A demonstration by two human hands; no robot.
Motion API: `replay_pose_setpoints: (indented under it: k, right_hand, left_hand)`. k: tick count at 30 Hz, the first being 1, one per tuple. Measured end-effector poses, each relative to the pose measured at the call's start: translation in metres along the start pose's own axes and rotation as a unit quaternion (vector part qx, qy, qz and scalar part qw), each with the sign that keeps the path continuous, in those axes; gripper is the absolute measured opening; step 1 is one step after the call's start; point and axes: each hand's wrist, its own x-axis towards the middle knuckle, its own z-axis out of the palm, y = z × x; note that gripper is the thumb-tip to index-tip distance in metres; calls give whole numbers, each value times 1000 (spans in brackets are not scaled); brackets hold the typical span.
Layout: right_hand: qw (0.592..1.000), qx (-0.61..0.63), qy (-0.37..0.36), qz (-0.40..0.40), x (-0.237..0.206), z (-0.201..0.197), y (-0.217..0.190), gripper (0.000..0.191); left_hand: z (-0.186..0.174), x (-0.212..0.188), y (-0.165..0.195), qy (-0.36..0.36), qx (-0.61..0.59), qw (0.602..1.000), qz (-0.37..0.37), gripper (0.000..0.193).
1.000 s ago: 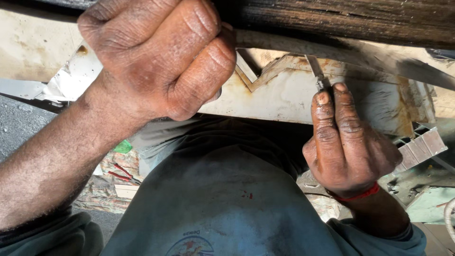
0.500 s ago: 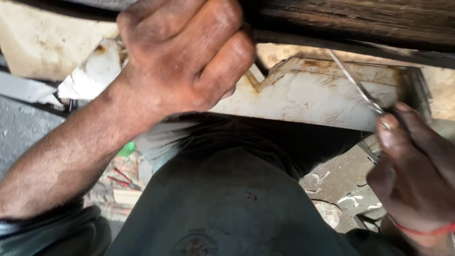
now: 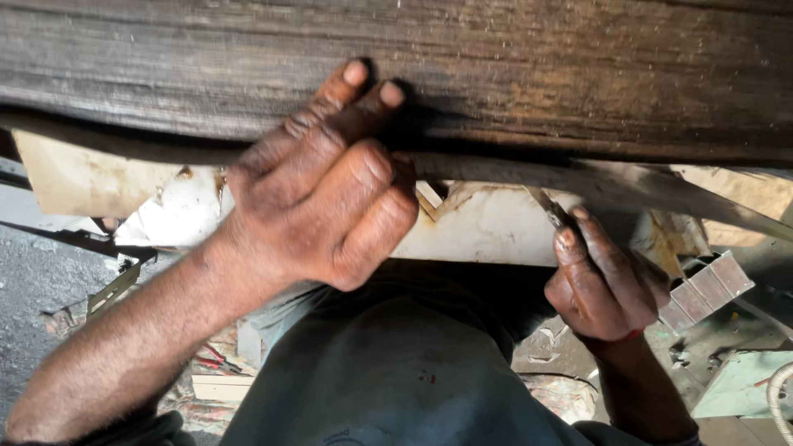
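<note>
A thin, flat metal strip (image 3: 552, 211), dull grey and narrow like a small blade, slants up from the right hand (image 3: 607, 285) toward the underside of a long, dark bar (image 3: 628, 183) that runs beneath a heavy wooden plank (image 3: 578, 74). The right hand pinches the strip between thumb and extended fingers, its grimy fingertips pressed along the metal, with a red band at the wrist. The plank fills the top of the view from edge to edge; its face is rough, weathered and brown, with coarse grain lines running along its length and pale specks across it. The left hand (image 3: 326, 198) is clamped on the plank's lower edge: two fingers lie straight against the wood, while the other two curl under it, knuckles bent and skin dusty. Behind both hands lies a pale, stained panel (image 3: 487, 227) with rust-coloured marks and angular cut edges. Lower in the frame is the person's grey-blue shirt (image 3: 388, 380). At the right sits a small ribbed block (image 3: 706, 289) of reddish-grey segments, and beside it a pale green board (image 3: 731, 384).
</note>
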Motion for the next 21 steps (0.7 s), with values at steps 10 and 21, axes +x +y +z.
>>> replay_pose_setpoints:
  k: [10, 21]
  right_hand:
    - [997, 20, -21, 72, -17, 11, 21, 23]
    - [979, 16, -201, 25, 34, -72, 59, 26]
  left_hand:
    - [1, 8, -10, -21, -29, 999, -34, 19]
    - [-3, 12, -17, -12, -22, 999, -24, 17]
